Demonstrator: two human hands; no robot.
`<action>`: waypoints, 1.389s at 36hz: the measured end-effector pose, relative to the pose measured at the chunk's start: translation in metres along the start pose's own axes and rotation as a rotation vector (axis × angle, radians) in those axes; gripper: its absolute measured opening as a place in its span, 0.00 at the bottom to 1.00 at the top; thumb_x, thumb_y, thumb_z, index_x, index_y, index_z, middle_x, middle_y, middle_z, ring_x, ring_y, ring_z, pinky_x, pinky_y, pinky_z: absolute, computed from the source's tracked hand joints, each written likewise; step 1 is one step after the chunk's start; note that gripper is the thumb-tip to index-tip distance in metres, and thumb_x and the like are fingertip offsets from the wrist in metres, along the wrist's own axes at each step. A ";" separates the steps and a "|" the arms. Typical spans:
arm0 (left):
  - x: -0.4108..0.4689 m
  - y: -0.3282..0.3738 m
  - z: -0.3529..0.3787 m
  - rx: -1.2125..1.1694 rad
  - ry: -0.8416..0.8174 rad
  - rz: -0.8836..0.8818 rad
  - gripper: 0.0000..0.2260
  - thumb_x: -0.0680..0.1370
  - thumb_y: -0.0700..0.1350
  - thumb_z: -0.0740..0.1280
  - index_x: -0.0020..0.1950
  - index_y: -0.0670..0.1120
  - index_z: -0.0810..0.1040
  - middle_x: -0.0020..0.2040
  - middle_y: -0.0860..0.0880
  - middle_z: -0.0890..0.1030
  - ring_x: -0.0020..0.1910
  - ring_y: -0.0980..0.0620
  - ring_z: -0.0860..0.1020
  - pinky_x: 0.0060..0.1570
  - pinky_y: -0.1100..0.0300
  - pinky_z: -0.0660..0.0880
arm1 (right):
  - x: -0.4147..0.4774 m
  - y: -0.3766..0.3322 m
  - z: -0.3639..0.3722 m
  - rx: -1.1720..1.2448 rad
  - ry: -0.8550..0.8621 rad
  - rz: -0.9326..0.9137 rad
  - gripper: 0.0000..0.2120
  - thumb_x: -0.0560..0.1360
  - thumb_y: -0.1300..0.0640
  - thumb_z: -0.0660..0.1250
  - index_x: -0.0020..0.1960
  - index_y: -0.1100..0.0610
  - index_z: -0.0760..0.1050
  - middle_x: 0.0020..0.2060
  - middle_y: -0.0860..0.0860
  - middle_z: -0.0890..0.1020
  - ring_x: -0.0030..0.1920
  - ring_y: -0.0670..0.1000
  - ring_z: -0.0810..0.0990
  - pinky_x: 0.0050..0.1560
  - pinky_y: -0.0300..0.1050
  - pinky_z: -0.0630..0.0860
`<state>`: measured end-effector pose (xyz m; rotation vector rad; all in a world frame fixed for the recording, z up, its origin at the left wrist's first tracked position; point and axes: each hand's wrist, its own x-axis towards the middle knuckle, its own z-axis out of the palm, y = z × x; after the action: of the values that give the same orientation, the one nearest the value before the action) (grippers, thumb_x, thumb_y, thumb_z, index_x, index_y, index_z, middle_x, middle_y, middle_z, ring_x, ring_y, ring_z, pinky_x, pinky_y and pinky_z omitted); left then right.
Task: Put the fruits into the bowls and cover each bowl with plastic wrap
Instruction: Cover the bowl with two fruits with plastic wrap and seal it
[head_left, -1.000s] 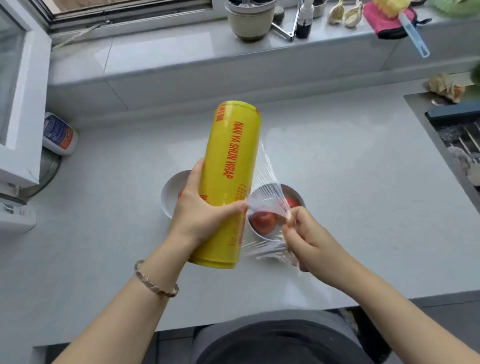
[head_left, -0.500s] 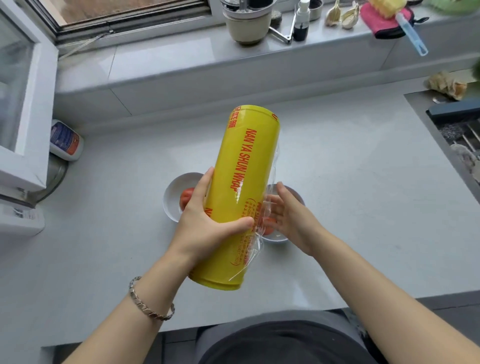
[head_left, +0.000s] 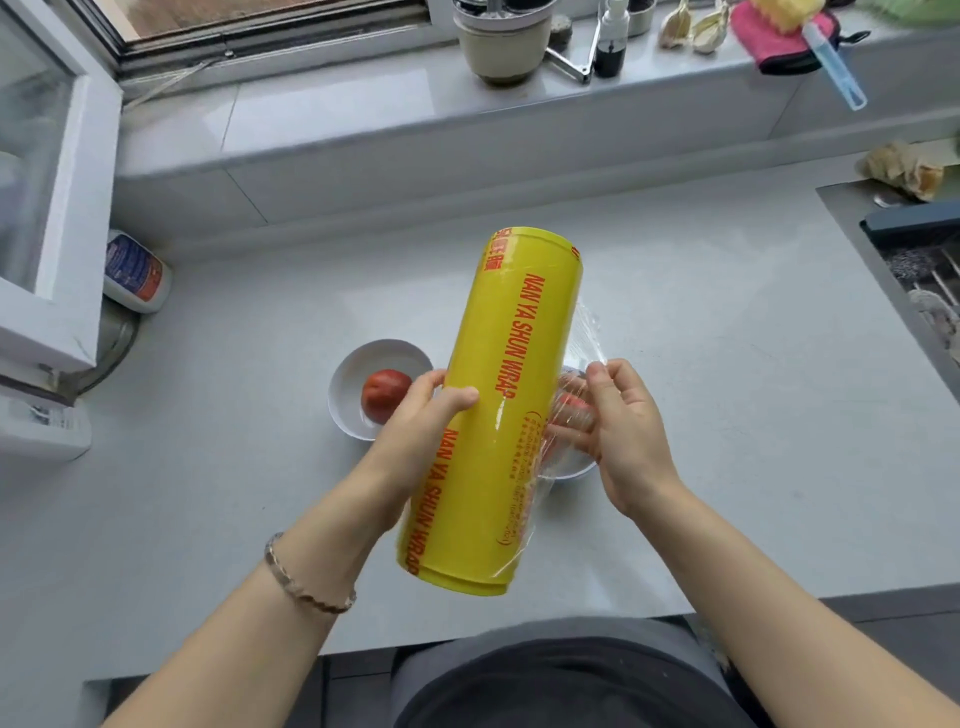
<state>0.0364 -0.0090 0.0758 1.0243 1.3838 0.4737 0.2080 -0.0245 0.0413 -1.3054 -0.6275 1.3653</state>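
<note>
– Where is the wrap roll?
– Held above the bench, slanted, its far end leaning right. The left hand grips it round the middle, thumb on top.
– And the right hand?
– Just beside the roll, fingers half straight under the loose film, thumb raised at its edge. Whether it pinches the film, I cannot tell.
– The fruit?
– 2 white bowls stand on the bench. The left bowl holds 1 red fruit, uncovered. The right bowl sits below the film and that hand; a reddish fruit shows through.
</note>
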 end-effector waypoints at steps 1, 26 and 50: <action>0.004 0.001 -0.002 -0.020 -0.025 -0.033 0.28 0.66 0.60 0.68 0.64 0.55 0.68 0.56 0.48 0.81 0.51 0.48 0.82 0.53 0.46 0.78 | 0.001 -0.001 -0.003 0.000 0.001 -0.002 0.11 0.81 0.56 0.54 0.39 0.55 0.65 0.40 0.52 0.81 0.34 0.50 0.82 0.35 0.47 0.81; 0.022 0.001 0.045 0.161 0.294 0.083 0.41 0.56 0.55 0.80 0.64 0.51 0.66 0.51 0.55 0.78 0.49 0.54 0.79 0.52 0.51 0.77 | 0.015 0.011 -0.063 -0.506 0.392 -0.243 0.15 0.80 0.50 0.54 0.35 0.42 0.64 0.23 0.50 0.64 0.26 0.52 0.64 0.31 0.53 0.69; 0.057 -0.002 0.068 0.942 0.549 -0.122 0.51 0.63 0.65 0.72 0.74 0.44 0.49 0.64 0.39 0.66 0.61 0.37 0.68 0.58 0.47 0.69 | 0.069 0.081 -0.079 -0.595 0.360 0.070 0.11 0.80 0.55 0.54 0.41 0.58 0.66 0.28 0.50 0.68 0.31 0.50 0.66 0.33 0.45 0.63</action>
<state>0.1102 0.0147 0.0332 1.6116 2.2407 -0.0389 0.2675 -0.0058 -0.0755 -2.0098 -0.7699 0.9847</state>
